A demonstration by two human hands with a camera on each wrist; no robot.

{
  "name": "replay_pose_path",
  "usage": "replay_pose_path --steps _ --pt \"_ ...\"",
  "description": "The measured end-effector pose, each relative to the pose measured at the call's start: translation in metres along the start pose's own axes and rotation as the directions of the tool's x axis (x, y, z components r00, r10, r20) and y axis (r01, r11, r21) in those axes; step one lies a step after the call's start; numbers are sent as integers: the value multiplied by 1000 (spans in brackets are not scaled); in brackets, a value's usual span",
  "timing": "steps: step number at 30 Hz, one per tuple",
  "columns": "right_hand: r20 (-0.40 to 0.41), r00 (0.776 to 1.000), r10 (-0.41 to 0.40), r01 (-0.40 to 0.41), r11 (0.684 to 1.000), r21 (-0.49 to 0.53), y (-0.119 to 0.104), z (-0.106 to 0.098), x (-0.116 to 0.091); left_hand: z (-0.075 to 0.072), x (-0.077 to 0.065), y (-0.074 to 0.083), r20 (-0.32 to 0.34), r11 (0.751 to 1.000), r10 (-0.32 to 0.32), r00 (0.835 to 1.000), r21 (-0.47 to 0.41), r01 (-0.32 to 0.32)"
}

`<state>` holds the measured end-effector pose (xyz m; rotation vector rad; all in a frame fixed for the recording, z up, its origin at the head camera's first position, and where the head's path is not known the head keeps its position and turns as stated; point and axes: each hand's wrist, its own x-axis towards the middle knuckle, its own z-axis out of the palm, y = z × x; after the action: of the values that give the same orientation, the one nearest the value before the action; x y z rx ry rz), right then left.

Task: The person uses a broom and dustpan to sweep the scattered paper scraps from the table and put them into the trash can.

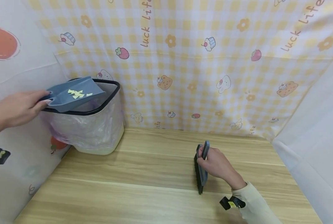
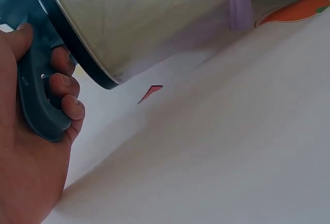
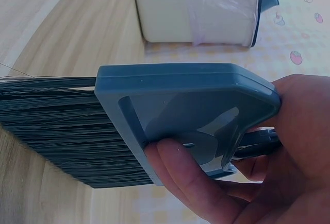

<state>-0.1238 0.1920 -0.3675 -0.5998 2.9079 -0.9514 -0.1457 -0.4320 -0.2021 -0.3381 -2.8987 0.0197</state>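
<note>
My left hand (image 1: pixel 25 107) grips the handle of a blue-grey dustpan (image 1: pixel 64 91) over the mouth of a bin (image 1: pixel 114 130). Pale yellow scraps (image 1: pixel 76 93) lie on the pan. In the left wrist view, the fingers curl round the dustpan's looped handle (image 2: pixel 38 100) beside the bin's dark rim. Toward the right of the table, my right hand (image 1: pixel 218 163) holds a hand brush (image 1: pixel 203 174) by its handle, its dark bristles (image 1: pixel 198 171) pointing left. The right wrist view shows a finger (image 3: pixel 178 167) pressed along the brush's blue-grey body.
The bin has a black rim (image 1: pixel 110 104) and a translucent purplish liner (image 1: pixel 82 130); it stands at the table's back left. Behind the wooden table (image 1: pixel 144 186) hangs a yellow checked cloth (image 1: pixel 189 71). White sheets (image 1: pixel 317 124) close in both sides.
</note>
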Motion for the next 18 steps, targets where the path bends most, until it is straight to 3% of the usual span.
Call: replay_pose_path --steps 7,18 --pt "-1 1000 -1 1 1000 -9 1 0 0 3 4 -5 -30 999 -19 999 29 19" --pt "-4 1000 11 -11 1000 -3 0 1 0 2 8 3 -116 994 -61 991 79 71"
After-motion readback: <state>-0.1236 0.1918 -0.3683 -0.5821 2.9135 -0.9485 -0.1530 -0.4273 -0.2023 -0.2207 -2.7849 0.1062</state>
